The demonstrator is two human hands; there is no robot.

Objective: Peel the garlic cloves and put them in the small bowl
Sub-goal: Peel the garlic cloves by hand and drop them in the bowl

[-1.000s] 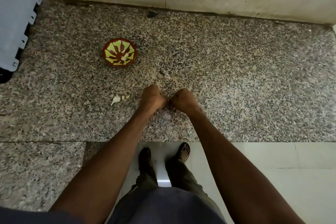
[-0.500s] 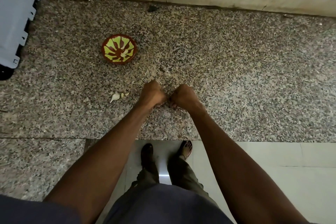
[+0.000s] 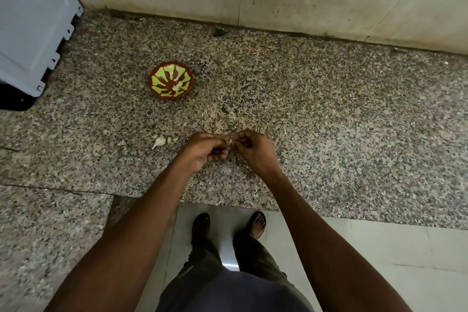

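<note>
Left of the grip, well apart on the speckled counter (image 3: 329, 114), stands a grey appliance (image 3: 30, 20); nearer, up and to the left of the hands, sits the small bowl (image 3: 171, 81), a red-brown dish with yellow-green petals and a few pale peeled cloves (image 3: 177, 85) lying in it; just left of the left hand lie an unpeeled clove (image 3: 159, 141) and scraps of skin (image 3: 171, 139) on the stone.

What could go wrong: the clove in hand is small and its skin is probably slippery, so a pull that is too sharp could flick it out of the pinch and onto the counter or over the near edge to the floor; loose skin could cling to the peeled flesh and travel into the bowl with it; the bowl is off to one side, so a careless reach might drop the clove short.

The grip itself: the left hand (image 3: 205, 151) has its fingers curled, thumb and fingertips pinched onto a pale garlic clove (image 3: 230, 141); the right hand (image 3: 249, 148), just beside and nearly touching, has its fingers curled too, tips closed on the same clove's far end, likely tugging at skin; only a sliver of the clove shows between them; how much skin remains I cannot tell.
</note>
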